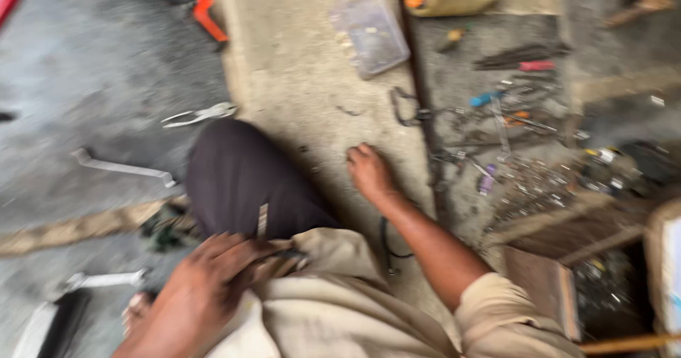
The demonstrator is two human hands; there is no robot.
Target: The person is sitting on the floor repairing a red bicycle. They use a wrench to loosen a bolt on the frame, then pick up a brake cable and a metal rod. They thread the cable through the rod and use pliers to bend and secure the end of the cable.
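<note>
small tools [525,113] blurred, perhaps screwdrivers
</note>
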